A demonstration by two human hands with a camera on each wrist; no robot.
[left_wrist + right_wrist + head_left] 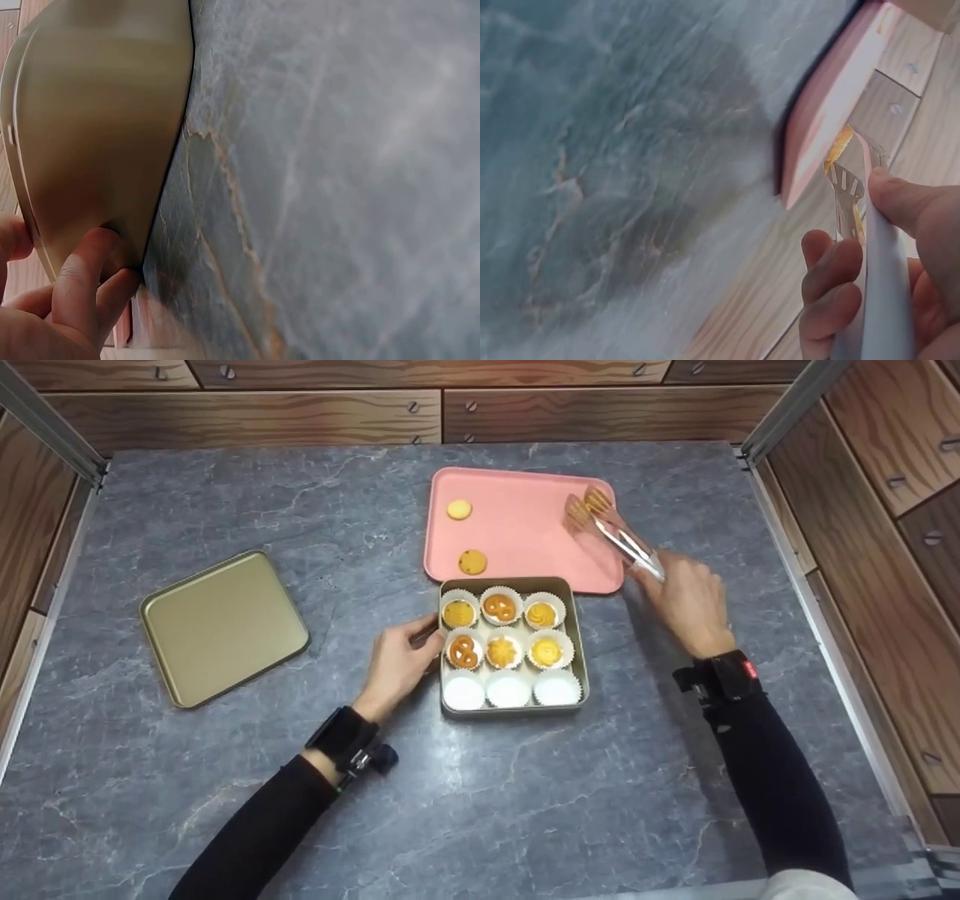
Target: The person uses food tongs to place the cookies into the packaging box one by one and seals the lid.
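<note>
My left hand (401,664) grips the left wall of a gold cookie tin (582,660), a fingertip over the rim and other fingers against the outside. White paper cups fill the tin. Those in the back and middle rows hold cookies, among them a pretzel-shaped cookie (501,607) and a flower-shaped cookie (502,652); the front-row paper cups (508,691) are bare. Over the right end of a pink tray (525,525), my right hand (690,596) holds metal tongs (626,544), with a yellow-brown cookie (838,148) at their slotted tips. Thumb and fingers press the tongs from opposite sides.
At the tray's left end lie a pale round cookie (459,509) and a chocolate-chip cookie (472,562). A flat gold lid (225,628) rests on the grey marbled table (337,825) at the left. Wood-patterned panels (247,416) border the table at the back and sides.
</note>
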